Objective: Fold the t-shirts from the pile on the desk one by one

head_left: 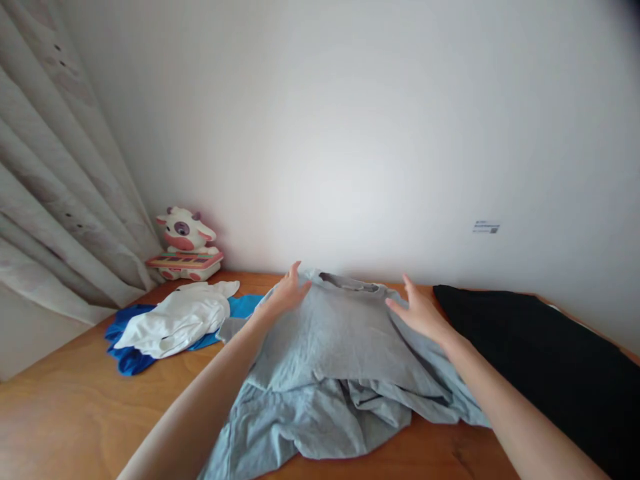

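Note:
A grey shirt (350, 333) lies spread and rumpled on the wooden table (75, 407), its neck opening toward the wall and its lower part bunched near the front edge. Over the shirt's left shoulder is my left hand (291, 290), fingers apart and holding nothing. My right hand (413, 308) hovers by the right shoulder, also with spread fingers and nothing in it. Whether either hand touches the cloth is hard to tell.
White clothing (183, 317) lies on blue clothing (131, 360) at the left. Behind it stands a cow toy (185, 243) with a keyboard. Black cloth (540, 360) covers the table's right side. A curtain (55, 167) hangs at the left, before a white wall (350, 133).

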Demonstrator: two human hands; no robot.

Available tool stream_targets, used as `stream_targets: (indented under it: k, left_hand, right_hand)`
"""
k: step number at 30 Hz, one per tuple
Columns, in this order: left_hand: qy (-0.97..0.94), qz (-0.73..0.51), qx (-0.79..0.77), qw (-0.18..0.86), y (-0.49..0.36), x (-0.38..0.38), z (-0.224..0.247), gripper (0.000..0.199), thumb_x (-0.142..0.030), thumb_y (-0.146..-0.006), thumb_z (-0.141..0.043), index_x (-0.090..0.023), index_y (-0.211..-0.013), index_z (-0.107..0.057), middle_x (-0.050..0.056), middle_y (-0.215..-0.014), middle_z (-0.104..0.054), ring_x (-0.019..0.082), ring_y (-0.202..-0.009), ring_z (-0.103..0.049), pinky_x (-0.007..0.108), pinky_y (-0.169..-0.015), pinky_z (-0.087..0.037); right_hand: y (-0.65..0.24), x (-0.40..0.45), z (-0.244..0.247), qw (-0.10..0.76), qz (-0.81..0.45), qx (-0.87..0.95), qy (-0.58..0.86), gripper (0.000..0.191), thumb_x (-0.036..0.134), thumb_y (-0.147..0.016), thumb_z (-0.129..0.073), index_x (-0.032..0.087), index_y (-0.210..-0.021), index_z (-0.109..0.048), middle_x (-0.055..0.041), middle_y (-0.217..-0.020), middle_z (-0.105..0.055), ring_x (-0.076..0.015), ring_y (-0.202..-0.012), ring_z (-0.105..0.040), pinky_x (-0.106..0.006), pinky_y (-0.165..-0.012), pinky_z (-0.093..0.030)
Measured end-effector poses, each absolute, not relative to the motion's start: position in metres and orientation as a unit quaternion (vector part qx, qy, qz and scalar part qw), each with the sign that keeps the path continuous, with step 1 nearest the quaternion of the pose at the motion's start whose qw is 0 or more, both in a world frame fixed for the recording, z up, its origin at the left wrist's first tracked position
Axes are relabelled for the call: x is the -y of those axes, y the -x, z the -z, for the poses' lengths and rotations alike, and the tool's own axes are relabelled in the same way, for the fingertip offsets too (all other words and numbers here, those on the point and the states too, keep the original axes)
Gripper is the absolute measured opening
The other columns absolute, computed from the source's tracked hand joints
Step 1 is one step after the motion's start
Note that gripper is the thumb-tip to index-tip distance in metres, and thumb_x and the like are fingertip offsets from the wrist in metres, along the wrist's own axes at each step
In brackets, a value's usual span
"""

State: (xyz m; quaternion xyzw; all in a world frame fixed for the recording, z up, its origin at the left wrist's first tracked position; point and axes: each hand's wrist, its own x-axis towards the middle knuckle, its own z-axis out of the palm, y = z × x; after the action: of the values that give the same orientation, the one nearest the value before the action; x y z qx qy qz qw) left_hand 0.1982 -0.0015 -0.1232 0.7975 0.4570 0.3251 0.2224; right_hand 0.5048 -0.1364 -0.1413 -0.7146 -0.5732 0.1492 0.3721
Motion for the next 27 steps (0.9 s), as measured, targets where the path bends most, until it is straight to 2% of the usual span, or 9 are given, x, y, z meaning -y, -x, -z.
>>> stream_targets:
  k: [2,5,9,13,16,18,20,23,27]
  left_hand:
    - [-0.838,-0.283,-0.415,0.213,-0.191,0.022,0.137,0.037,-0.031,-0.091,-0.063,-0.018,-0.125,-0.058,0.015,-0.131,-0.067,0.031,-0.129,-0.059,0.048,-0.115,-0.04]
    - [-0.915,-0.191,-0.308,0.177,-0.167,0.069,0.163,0.028,-0.041,-0.098,-0.055,-0.024,-0.117,-0.066,0.009,-0.128,-0.069,0.026,-0.123,-0.063,0.041,-0.112,-0.044]
    - [-0.919,-0.141,-0.328,0.166,-0.14,0.123,0.194,0.041,-0.05,-0.099,-0.054,-0.024,-0.131,-0.062,0.011,-0.14,-0.064,0.028,-0.13,-0.059,0.044,-0.112,-0.046]
    - [-0.919,-0.119,-0.345,0.152,-0.133,0.135,0.215,0.049,-0.049,-0.102,-0.05,-0.024,-0.144,-0.055,0.012,-0.152,-0.055,0.03,-0.14,-0.051,0.051,-0.118,-0.04]
    - [-0.919,-0.118,-0.343,0.153,-0.137,0.124,0.223,0.044,-0.043,-0.106,-0.041,-0.027,-0.144,-0.056,0.009,-0.156,-0.05,0.028,-0.145,-0.046,0.052,-0.122,-0.033]
    - [-0.916,-0.123,-0.349,0.155,-0.142,0.114,0.227,0.043,-0.04,-0.108,-0.036,-0.028,-0.143,-0.056,0.007,-0.157,-0.051,0.026,-0.146,-0.045,0.051,-0.123,-0.032]
    - [-0.91,-0.135,-0.363,0.152,-0.148,0.104,0.232,0.042,-0.039,-0.108,-0.035,-0.026,-0.141,-0.058,0.008,-0.155,-0.053,0.026,-0.145,-0.046,0.05,-0.123,-0.032]
    - [-0.897,-0.189,-0.377,0.132,-0.155,0.095,0.239,0.037,-0.039,-0.106,-0.042,-0.024,-0.135,-0.059,0.01,-0.146,-0.06,0.026,-0.137,-0.054,0.046,-0.118,-0.039]
    - [-0.892,-0.267,-0.361,0.05,-0.153,0.101,0.236,0.022,-0.034,-0.1,-0.056,-0.021,-0.116,-0.062,0.01,-0.125,-0.066,0.028,-0.119,-0.062,0.045,-0.103,-0.05]
  right_hand:
    - [-0.504,0.149,0.158,0.354,-0.114,0.606,0.703,0.046,0.042,-0.087,-0.056,0.017,-0.125,-0.06,-0.0191,-0.135,-0.063,-0.0328,-0.133,-0.054,-0.049,-0.117,-0.035]
    - [-0.506,0.186,0.181,0.317,-0.044,0.664,0.676,0.031,0.048,-0.091,-0.049,0.025,-0.093,-0.069,-0.0135,-0.118,-0.069,-0.0318,-0.117,-0.064,-0.048,-0.108,-0.045]
    - [-0.504,0.24,0.195,0.314,0.017,0.667,0.675,0.035,0.06,-0.089,-0.055,0.028,-0.092,-0.069,-0.0099,-0.103,-0.07,-0.0322,-0.103,-0.067,-0.048,-0.096,-0.05]
    - [-0.493,0.277,0.204,0.279,-0.028,0.687,0.67,0.037,0.061,-0.095,-0.05,0.03,-0.08,-0.064,-0.0054,-0.081,-0.068,-0.0261,-0.079,-0.067,-0.041,-0.077,-0.054]
    - [-0.485,0.286,0.219,0.252,-0.062,0.687,0.679,0.036,0.062,-0.095,-0.051,0.029,-0.102,-0.066,-0.0052,-0.085,-0.072,-0.026,-0.079,-0.07,-0.041,-0.076,-0.056]
    - [-0.481,0.286,0.232,0.262,-0.051,0.679,0.684,0.057,0.066,-0.091,-0.056,0.028,-0.133,-0.056,-0.0107,-0.115,-0.073,-0.0311,-0.106,-0.07,-0.047,-0.092,-0.056]
    - [-0.476,0.281,0.244,0.265,-0.033,0.672,0.691,0.078,0.068,-0.089,-0.057,0.027,-0.152,-0.04,-0.0151,-0.142,-0.061,-0.0351,-0.13,-0.059,-0.052,-0.105,-0.05]
    - [-0.468,0.269,0.259,0.27,-0.009,0.658,0.703,0.082,0.067,-0.089,-0.057,0.028,-0.156,-0.034,-0.0162,-0.146,-0.057,-0.0373,-0.136,-0.053,-0.057,-0.108,-0.047]
    - [-0.457,0.253,0.268,0.354,0.022,0.614,0.705,0.069,0.063,-0.087,-0.061,0.022,-0.142,-0.05,-0.0162,-0.133,-0.067,-0.0363,-0.122,-0.063,-0.055,-0.102,-0.05]
